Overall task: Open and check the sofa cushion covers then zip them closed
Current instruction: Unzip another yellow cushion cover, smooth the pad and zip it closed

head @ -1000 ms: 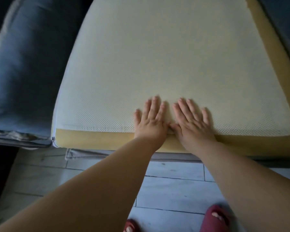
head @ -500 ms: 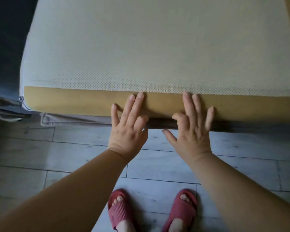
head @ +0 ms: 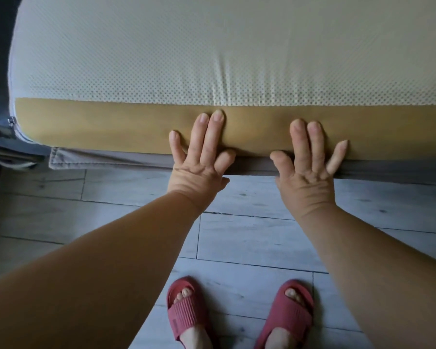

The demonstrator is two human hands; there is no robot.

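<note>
Left hand [head: 199, 162] and right hand [head: 310, 167] at centre of frame, fingers flat and spread, holding nothing, pressing mustard-yellow front band [head: 111, 127] of pale mesh-topped foam cushion [head: 161, 51], small metal zipper pull [head: 11, 121] at left edge

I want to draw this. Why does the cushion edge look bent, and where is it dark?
Head view: the wide lens curves the cushion edge near the left corner; the far left is darkest, the floor is brighter, and both hands look sharp.
</note>
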